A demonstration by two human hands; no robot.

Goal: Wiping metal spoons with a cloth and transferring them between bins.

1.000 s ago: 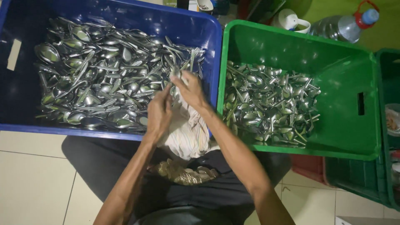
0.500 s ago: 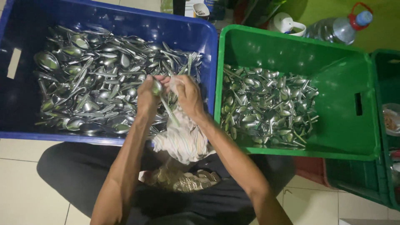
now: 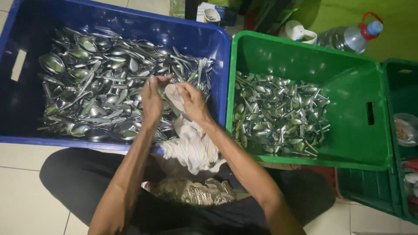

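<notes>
Nearest the body, a striped white cloth [image 3: 191, 146] hangs from the right hand [image 3: 191, 102], whose fingers wrap it round a spoon [image 3: 174, 96]. Left hand [image 3: 152, 98] pinches that spoon's other end. Beyond lie a blue crate [image 3: 26, 135] and green crate [image 3: 348, 74] of cutlery, then a clear bottle [image 3: 344, 37] with a blue cap.

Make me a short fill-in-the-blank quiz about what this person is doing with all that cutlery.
1. Both hands work over the large plastic crate coloured ____.
2. The right hand rubs a metal spoon with a pale striped ____.
3. The left hand holds the spoon's other end; the green plastic crate lies to the person's ____.

Missing words: blue; cloth; right
</notes>
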